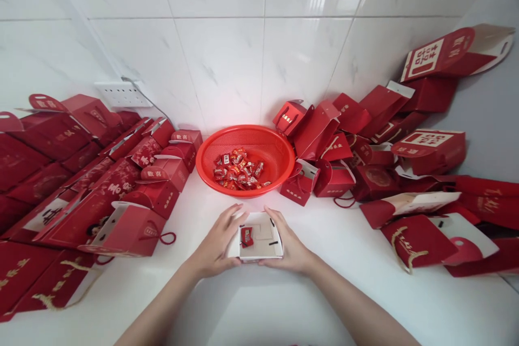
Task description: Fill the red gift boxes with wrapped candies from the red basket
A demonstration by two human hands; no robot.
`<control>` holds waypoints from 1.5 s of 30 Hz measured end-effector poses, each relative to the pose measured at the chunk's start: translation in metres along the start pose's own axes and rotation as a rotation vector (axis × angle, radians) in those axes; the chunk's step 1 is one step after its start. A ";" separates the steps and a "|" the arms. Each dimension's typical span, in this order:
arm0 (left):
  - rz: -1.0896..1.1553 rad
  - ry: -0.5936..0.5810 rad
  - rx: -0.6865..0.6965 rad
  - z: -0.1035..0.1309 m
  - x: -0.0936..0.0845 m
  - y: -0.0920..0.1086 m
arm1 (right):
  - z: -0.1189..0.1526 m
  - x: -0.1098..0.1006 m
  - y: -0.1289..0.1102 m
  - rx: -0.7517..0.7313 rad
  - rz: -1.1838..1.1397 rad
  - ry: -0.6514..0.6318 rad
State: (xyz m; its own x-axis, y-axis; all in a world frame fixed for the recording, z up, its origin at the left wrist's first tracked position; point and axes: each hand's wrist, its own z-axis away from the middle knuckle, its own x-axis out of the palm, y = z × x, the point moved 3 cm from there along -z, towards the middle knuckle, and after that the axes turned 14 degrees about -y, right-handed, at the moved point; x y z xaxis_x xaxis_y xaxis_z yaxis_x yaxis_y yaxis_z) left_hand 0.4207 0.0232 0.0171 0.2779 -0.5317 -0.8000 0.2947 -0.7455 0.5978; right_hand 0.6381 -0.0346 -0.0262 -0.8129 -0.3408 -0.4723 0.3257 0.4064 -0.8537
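Between my two hands on the white tabletop stands a small gift box [265,251], its top open and its inside pale. One red wrapped candy [246,237] lies inside, toward the left. My left hand [221,240] grips the box's left side, fingers at the far corner and thumb at the near edge. On the opposite side my right hand [290,243] holds it the same way. Just beyond the box is a red plastic basket [279,146] with a pile of wrapped candies [241,170] in it.
Rows of red gift boxes [133,227] fill the left side. A loose heap of red boxes [421,238], some with rope handles, covers the right. Behind are a tiled wall [227,65] and a power strip [124,95] with a cable.
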 end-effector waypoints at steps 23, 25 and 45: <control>-0.402 -0.317 -0.856 -0.160 -0.140 -0.155 | 0.007 -0.007 -0.004 0.062 0.048 -0.095; -0.409 -0.377 -0.859 -0.160 -0.138 -0.158 | 0.008 -0.007 -0.004 0.069 0.044 -0.097; -0.327 -0.522 -0.863 -0.154 -0.131 -0.159 | 0.008 -0.007 -0.005 0.064 0.056 -0.091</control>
State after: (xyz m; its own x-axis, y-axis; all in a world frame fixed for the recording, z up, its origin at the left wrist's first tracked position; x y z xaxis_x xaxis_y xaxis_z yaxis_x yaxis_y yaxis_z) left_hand 0.4783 0.2731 0.0349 -0.2992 -0.6166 -0.7282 0.8907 -0.4542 0.0186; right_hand 0.6457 -0.0409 -0.0203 -0.7464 -0.3960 -0.5348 0.4017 0.3725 -0.8366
